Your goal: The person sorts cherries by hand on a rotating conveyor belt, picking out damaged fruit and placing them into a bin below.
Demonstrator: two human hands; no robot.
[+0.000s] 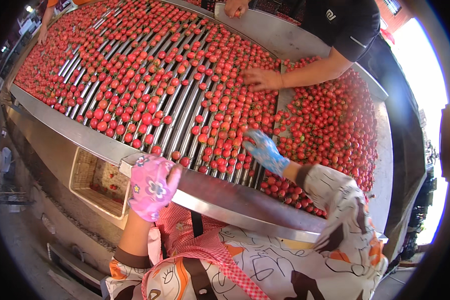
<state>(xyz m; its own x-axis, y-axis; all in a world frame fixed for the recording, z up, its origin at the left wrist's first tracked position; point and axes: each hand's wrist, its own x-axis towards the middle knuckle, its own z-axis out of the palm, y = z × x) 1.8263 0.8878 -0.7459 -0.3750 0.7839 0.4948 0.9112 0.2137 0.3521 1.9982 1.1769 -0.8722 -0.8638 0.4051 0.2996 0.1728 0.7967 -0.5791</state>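
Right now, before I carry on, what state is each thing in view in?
Left hand: gloved in pink, at the near metal edge; contact unclear.
Right hand: gloved in blue, fingers extended over the tomatoes.
Co-worker's hand: bare, reaching over the tomatoes.
Tomatoes: mostly red, spread across rollers, heaped at right.
Rollers: partly covered.
Crate: open-topped, a few tomatoes inside.

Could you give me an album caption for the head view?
Pink left glove at the metal rim, blue right glove near red tomatoes crowding steel rollers.
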